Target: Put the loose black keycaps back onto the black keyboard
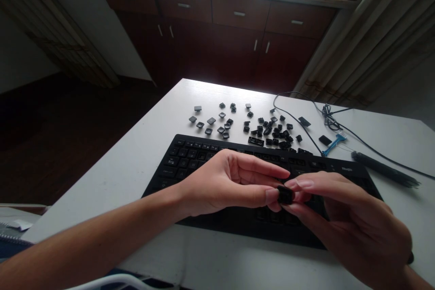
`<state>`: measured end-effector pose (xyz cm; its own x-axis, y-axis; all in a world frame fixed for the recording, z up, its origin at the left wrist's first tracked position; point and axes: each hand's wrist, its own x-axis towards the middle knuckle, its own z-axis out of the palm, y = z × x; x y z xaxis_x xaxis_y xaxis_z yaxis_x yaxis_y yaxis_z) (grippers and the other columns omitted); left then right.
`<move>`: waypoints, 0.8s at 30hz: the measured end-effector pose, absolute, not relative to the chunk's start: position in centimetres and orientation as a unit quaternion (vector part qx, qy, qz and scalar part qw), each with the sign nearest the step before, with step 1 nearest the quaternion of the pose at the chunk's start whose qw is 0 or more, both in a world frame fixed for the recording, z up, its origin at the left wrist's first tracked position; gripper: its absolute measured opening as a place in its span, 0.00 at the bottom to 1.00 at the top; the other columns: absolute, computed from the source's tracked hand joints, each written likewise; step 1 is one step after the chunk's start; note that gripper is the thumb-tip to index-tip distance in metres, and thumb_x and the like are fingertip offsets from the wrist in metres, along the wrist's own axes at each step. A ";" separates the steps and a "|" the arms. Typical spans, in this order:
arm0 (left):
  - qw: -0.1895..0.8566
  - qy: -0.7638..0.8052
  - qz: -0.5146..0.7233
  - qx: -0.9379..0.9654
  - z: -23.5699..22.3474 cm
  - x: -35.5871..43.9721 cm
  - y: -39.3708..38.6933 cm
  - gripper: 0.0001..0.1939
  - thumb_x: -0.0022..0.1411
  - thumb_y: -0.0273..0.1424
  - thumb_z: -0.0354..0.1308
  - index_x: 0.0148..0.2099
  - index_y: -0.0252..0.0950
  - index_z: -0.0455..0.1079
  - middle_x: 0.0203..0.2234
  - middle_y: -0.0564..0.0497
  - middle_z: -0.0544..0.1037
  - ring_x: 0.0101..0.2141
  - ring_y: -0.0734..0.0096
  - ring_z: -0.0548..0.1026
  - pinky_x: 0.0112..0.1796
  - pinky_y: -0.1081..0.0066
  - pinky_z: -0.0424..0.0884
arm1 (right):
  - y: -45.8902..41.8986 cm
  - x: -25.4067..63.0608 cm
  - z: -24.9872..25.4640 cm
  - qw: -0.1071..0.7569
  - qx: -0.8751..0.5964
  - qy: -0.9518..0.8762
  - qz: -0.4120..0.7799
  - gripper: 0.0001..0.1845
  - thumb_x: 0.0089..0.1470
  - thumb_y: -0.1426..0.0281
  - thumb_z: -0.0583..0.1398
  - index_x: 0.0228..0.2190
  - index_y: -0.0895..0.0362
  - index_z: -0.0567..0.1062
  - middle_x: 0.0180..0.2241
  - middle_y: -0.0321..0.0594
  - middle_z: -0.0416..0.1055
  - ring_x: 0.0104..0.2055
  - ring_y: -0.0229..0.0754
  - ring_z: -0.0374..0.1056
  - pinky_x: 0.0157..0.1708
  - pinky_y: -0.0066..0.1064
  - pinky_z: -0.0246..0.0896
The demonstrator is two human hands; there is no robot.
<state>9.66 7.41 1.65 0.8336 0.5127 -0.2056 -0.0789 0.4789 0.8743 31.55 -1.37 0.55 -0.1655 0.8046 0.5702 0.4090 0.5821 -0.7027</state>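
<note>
A small black keycap (285, 195) is pinched between my two hands above the keyboard. My left hand (224, 183) grips its left side with thumb and fingers. On its right side, the fingertips of my right hand (343, 204) close on it, and they also seem to hold a thin whitish bit that I cannot make out. Below both hands lies the black keyboard (166, 172), largely covered by them. Several of its keys are in place on the left, while the middle is mostly hidden.
Behind the keyboard, loose black keycaps (211, 121) are scattered across the white table (136, 154), with a denser pile (277, 133) to the right. A blue brush (335, 144), a coiled black cable (328, 113) and a bundle of black cable ties (384, 167) lie at the right.
</note>
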 end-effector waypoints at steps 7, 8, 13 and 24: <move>0.829 0.229 0.174 0.479 1.6 9.7 7.4 0.20 0.57 0.32 0.69 0.53 0.36 0.77 0.39 0.45 0.84 0.37 0.70 0.82 0.42 0.74 0.77 | -1.2 31.5 0.7 0.495 -0.403 -0.745 0.197 0.26 0.48 0.84 0.66 0.48 0.52 0.75 0.41 0.42 0.78 0.40 0.44 0.77 0.36 0.33 0.78; 0.829 0.229 0.175 0.479 1.5 9.6 7.4 0.20 0.58 0.32 0.69 0.53 0.36 0.77 0.39 0.45 0.84 0.37 0.70 0.82 0.42 0.74 0.77 | -1.2 31.6 0.7 0.494 -0.404 -0.745 0.196 0.26 0.49 0.84 0.66 0.48 0.52 0.75 0.41 0.42 0.78 0.40 0.44 0.77 0.37 0.33 0.78; 0.832 0.222 0.176 0.477 1.5 9.6 7.4 0.19 0.58 0.31 0.69 0.53 0.37 0.77 0.39 0.46 0.84 0.36 0.73 0.82 0.42 0.76 0.77 | -1.3 31.7 0.6 0.490 -0.402 -0.748 0.196 0.27 0.48 0.85 0.66 0.48 0.52 0.75 0.42 0.42 0.78 0.41 0.44 0.76 0.38 0.32 0.78; 0.837 0.214 0.174 0.473 1.6 9.6 7.5 0.19 0.59 0.30 0.68 0.53 0.36 0.77 0.40 0.46 0.84 0.36 0.76 0.81 0.43 0.77 0.77 | -1.4 31.6 0.7 0.488 -0.393 -0.755 0.193 0.29 0.48 0.87 0.65 0.50 0.53 0.74 0.43 0.42 0.77 0.43 0.43 0.76 0.39 0.32 0.78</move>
